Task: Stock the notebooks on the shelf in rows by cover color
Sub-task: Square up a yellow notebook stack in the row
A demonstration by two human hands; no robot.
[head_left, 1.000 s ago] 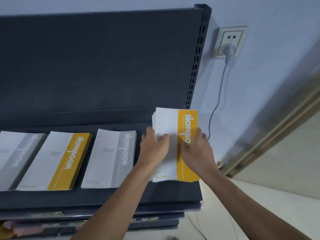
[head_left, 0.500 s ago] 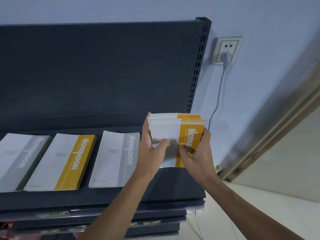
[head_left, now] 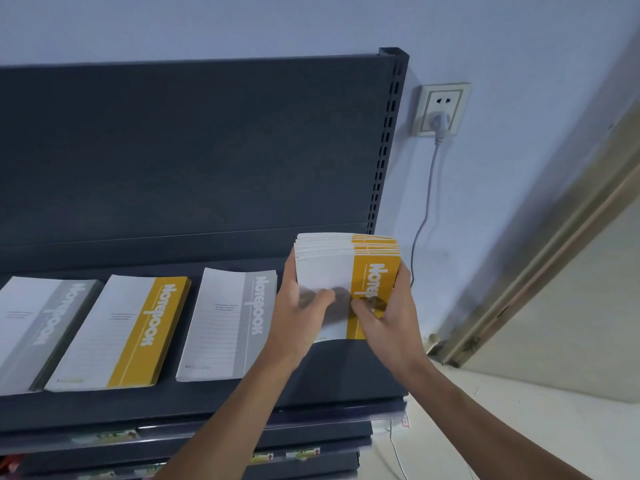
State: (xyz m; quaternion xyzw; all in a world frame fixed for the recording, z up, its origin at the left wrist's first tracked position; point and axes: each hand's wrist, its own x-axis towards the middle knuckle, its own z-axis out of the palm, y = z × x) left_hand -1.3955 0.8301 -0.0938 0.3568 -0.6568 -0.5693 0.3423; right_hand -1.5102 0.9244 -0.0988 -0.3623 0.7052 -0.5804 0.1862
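A stack of yellow-and-white notebooks (head_left: pixel 346 268) stands tilted up at the right end of the dark shelf (head_left: pixel 325 372), its lower edge on the shelf board. My left hand (head_left: pixel 298 313) grips the stack's left side, thumb on the front cover. My right hand (head_left: pixel 388 317) grips the right side, thumb on the yellow band. Left of them lie a grey-banded notebook pile (head_left: pixel 228 323), a yellow-banded pile (head_left: pixel 121 330) and another grey-banded pile (head_left: pixel 38 327), all flat in a row.
The shelf's dark back panel (head_left: pixel 194 150) rises behind the row, with a slotted upright post (head_left: pixel 384 140) at its right edge. A wall socket (head_left: pixel 441 109) with a plugged cable sits to the right. Lower shelves (head_left: pixel 242 445) with price tags run beneath. A door frame (head_left: pixel 540 258) stands at far right.
The yellow stack, lying flat a second ago, has been tipped up onto its lower edge by both hands. The camera view has shifted slightly downward and left.
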